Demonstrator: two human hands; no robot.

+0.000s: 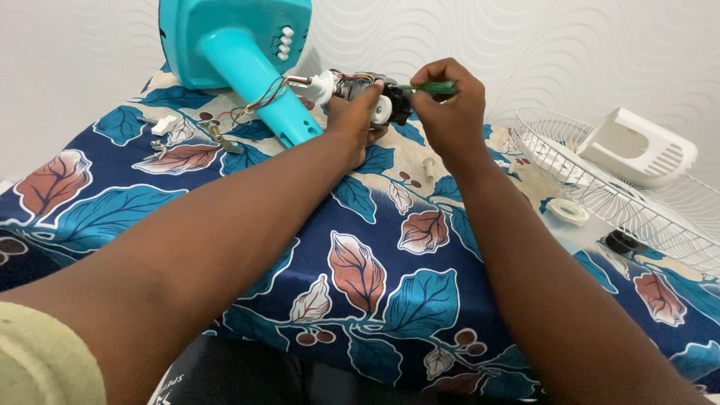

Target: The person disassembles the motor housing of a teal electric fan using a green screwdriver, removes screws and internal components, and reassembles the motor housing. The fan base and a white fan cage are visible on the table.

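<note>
A turquoise fan stand (247,52) lies tipped on a table covered by a blue leaf-patterned cloth (375,255). Coloured wires run from its neck to a small fan motor (367,94) with a white gear on its end. My left hand (352,120) grips the motor from below and holds it off the cloth. My right hand (446,105) is closed around a green-handled screwdriver (431,88), whose tip points left into the motor.
A white wire fan grille (637,202) lies at the right with a white plastic motor cover (637,146) resting on it. A white ring nut (568,211), a white bolt (429,166) and small white and metal parts (169,131) are scattered on the cloth. A white patterned wall stands behind.
</note>
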